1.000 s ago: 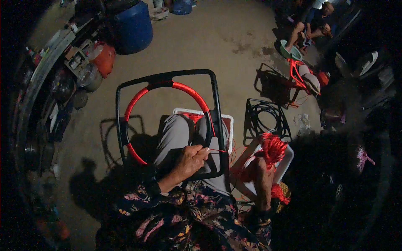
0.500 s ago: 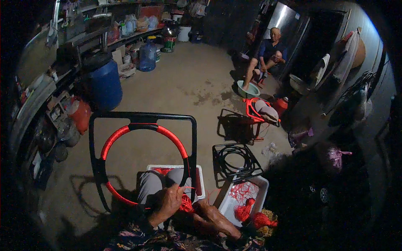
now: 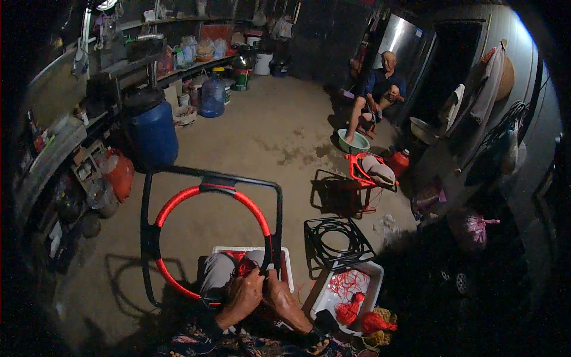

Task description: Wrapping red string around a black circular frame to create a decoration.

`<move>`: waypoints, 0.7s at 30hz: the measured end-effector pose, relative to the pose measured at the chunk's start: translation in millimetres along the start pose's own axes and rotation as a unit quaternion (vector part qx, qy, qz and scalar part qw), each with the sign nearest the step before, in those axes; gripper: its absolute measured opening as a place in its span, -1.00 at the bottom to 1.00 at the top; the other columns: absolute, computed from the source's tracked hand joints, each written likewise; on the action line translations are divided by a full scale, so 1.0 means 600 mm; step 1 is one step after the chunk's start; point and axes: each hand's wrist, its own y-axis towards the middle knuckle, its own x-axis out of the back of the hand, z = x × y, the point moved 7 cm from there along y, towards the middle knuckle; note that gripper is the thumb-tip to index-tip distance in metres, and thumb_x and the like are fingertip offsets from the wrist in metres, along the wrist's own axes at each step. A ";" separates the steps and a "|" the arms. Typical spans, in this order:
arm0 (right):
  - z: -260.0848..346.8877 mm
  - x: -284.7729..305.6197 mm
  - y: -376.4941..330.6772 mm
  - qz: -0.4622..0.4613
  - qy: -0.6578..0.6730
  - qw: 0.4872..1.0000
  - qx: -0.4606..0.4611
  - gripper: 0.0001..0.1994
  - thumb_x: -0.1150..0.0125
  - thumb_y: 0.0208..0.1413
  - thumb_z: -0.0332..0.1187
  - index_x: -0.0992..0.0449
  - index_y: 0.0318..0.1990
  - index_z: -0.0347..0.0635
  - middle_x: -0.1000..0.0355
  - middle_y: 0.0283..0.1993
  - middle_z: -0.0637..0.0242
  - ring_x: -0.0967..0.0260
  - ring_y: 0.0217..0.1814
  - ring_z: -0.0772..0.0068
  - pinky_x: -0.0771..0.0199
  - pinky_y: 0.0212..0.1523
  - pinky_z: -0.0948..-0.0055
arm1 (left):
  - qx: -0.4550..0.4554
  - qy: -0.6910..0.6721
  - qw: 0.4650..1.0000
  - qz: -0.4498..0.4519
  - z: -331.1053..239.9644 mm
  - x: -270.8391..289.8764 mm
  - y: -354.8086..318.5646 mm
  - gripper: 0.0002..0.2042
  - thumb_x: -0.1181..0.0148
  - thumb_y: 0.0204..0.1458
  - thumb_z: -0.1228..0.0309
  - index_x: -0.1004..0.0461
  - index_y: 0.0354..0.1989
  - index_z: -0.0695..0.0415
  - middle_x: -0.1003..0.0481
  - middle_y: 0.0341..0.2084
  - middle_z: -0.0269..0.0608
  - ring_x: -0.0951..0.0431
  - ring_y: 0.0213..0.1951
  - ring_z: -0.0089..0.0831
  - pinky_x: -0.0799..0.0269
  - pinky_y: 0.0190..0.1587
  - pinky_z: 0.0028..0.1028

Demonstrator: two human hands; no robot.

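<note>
A black square frame (image 3: 277,208) stands upright in front of me, with a round ring inside it. Red cord wrapping (image 3: 173,205) covers long stretches of the ring; black sections show between them. At the ring's lower right, my right hand (image 3: 286,302) is closed, its thumb against the black bar. Beside it, touching or nearly so, my left hand (image 3: 242,297) is closed, with a bundle of red cord (image 3: 246,268) at its fingers. How much cord each hand holds is hidden.
A white tray (image 3: 379,282) with red cord hanks stands at right, beside black ring frames (image 3: 337,241). Another white tray (image 3: 288,262) lies under my knees. Beyond are a red stool (image 3: 358,163) and a seated person (image 3: 383,83) with feet in a basin. A blue barrel (image 3: 151,134) stands left.
The black frame has shifted right and tilted slightly. My right hand has moved up and left to the frame's bar, beside my left hand. The red cord bundle has moved up and left.
</note>
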 end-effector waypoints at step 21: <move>-0.014 -0.088 0.023 0.127 0.054 0.990 -0.021 -0.57 0.05 0.13 -0.42 -0.11 0.16 -0.26 -0.34 -0.09 -0.18 -0.34 -0.02 -0.17 -0.34 -0.08 0.07 | 0.087 -0.126 0.987 -0.045 0.068 -0.001 -0.050 -0.68 0.00 0.11 0.43 -0.41 -0.03 0.39 -0.47 -0.26 0.31 -0.55 -0.24 0.06 -0.45 -0.26 -0.21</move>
